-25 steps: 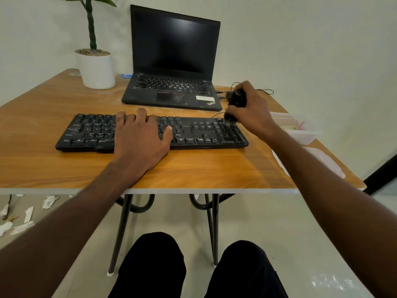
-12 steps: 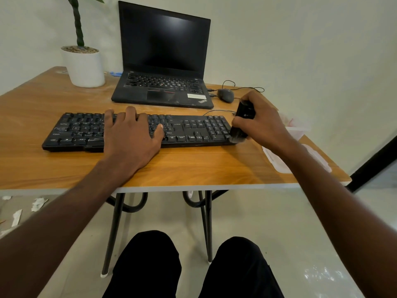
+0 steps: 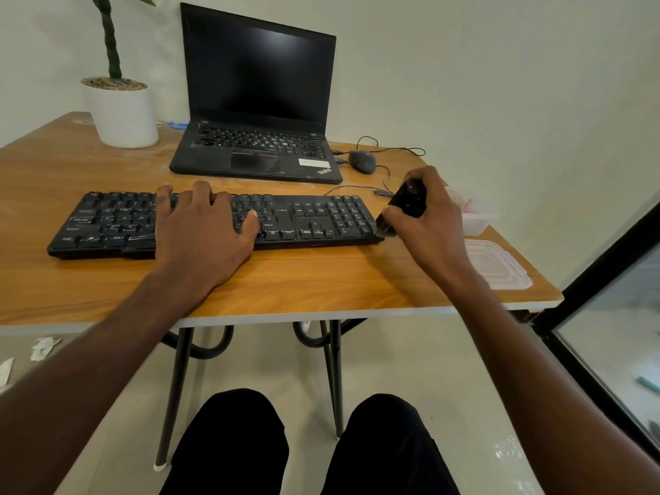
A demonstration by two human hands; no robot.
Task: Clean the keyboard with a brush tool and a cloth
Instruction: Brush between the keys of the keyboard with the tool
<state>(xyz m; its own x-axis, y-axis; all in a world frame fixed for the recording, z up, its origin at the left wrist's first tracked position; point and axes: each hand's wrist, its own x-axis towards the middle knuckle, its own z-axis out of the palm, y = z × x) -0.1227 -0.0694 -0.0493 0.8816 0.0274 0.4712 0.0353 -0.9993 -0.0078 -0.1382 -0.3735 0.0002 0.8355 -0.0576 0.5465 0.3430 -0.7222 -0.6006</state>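
Note:
A black keyboard (image 3: 314, 217) lies across the wooden table (image 3: 303, 280), in front of a laptop. My left hand (image 3: 203, 237) rests flat on its middle keys, fingers spread and straight. My right hand (image 3: 428, 223) grips a black brush tool (image 3: 407, 205) at the keyboard's right end. The tool's bristle end (image 3: 384, 226) touches the right edge of the keyboard by the number pad. No cloth shows in this view.
An open black laptop (image 3: 257, 101) stands behind the keyboard, a white plant pot (image 3: 121, 114) at the back left. A grey mouse (image 3: 362, 160) with its cable lies at the back right. A clear plastic container (image 3: 471, 217) and its lid (image 3: 496, 264) sit near the table's right edge.
My right hand has drawn the brush tool from the number pad's far side to the keyboard's right edge and stays there. My left hand has kept its place on the keys.

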